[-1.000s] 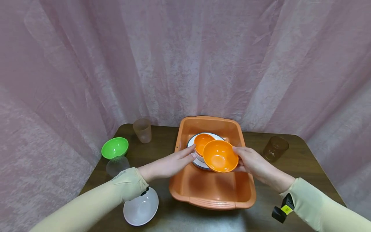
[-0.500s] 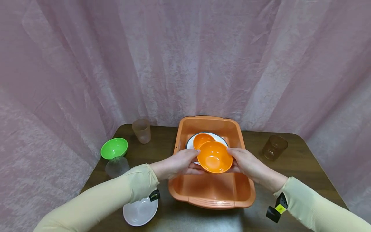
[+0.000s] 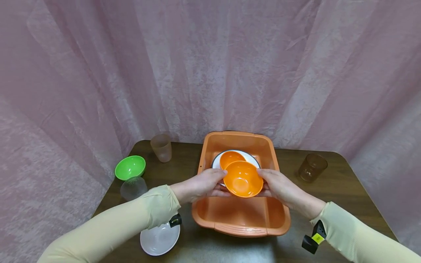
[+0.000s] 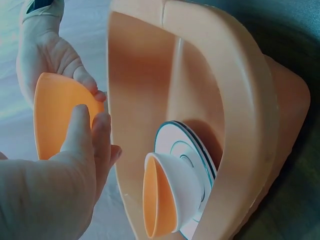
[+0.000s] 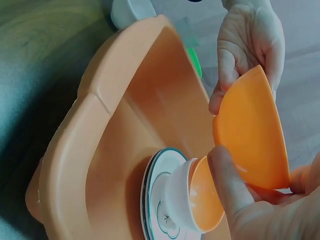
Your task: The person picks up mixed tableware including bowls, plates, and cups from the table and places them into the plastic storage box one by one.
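Both hands hold an orange bowl (image 3: 243, 179) above the orange-brown basin (image 3: 241, 231), its inside facing the head camera. At its left side, my left hand (image 3: 205, 185) grips the bowl with the thumb on the rim and fingers beneath. My right hand (image 3: 279, 185) grips the opposite side the same way. Below, inside the basin, white plates with dark green rims (image 4: 172, 137) are stacked. On them sits another bowl (image 5: 180, 195), white outside and orange inside, partly hidden by the held bowl in the head view.
Left of the basin stand a frosted cup (image 3: 162, 148), a green bowl (image 3: 130, 168) and a clear, textured vessel (image 3: 133, 189). A white bowl (image 3: 160, 239) lies near the left forearm. On the right is a brown see-through cup (image 3: 312, 168). A pink curtain (image 3: 210, 73) hangs behind the table.
One second ago only my right hand held the orange bowl, with the left hand's fingers extended beside it. The bowl moved slightly left, and my left hand took hold of its left side.
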A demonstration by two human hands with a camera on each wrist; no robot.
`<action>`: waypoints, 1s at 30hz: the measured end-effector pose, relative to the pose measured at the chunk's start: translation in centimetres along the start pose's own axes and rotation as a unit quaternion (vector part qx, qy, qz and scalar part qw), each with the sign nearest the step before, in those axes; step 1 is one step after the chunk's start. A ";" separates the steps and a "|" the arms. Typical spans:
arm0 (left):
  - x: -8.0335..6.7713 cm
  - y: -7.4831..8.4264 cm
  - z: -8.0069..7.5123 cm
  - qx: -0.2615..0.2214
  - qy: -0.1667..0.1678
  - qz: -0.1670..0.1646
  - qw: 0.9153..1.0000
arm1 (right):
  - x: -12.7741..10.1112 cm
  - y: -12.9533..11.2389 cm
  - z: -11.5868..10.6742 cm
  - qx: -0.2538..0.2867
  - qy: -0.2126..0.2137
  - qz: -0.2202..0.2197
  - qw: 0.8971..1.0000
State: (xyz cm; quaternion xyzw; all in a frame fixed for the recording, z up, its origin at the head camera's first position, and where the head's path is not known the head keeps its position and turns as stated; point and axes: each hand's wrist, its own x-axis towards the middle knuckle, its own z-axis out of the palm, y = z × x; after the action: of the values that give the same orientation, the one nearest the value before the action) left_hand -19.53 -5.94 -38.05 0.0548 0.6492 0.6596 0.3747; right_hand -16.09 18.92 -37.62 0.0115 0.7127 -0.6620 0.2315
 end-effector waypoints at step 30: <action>6.0 3.9 -4.3 0.204 0.084 -0.014 0.975 | -4.9 1.0 -0.6 -0.537 0.094 -0.251 0.800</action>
State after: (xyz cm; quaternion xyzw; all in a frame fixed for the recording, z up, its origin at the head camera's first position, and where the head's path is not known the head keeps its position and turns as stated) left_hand -27.90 -5.58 -37.74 0.0654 0.8000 0.5101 0.3091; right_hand -11.57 21.02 -36.88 -0.2321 0.9502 -0.2034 -0.0421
